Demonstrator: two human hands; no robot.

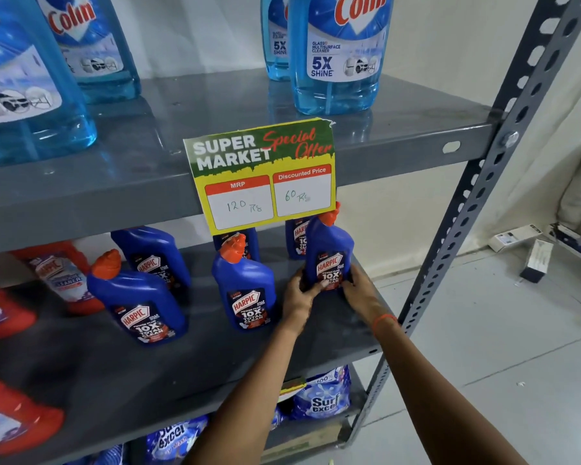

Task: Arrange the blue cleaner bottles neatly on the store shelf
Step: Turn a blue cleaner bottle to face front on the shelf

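Both hands — the left hand (299,292) and the right hand (358,290) — clasp the base of one upright blue bottle (329,253) at the right end of the middle shelf (215,357), under the price card (262,176). It looks like the squaring-up step. Next, I'd judge, comes lining it up with the neighbouring bottle (245,290) — label forward, evenly spaced.

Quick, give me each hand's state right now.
Left hand: closed on the blue Harpic bottle, at its base.
Right hand: closed on the same bottle, opposite side.
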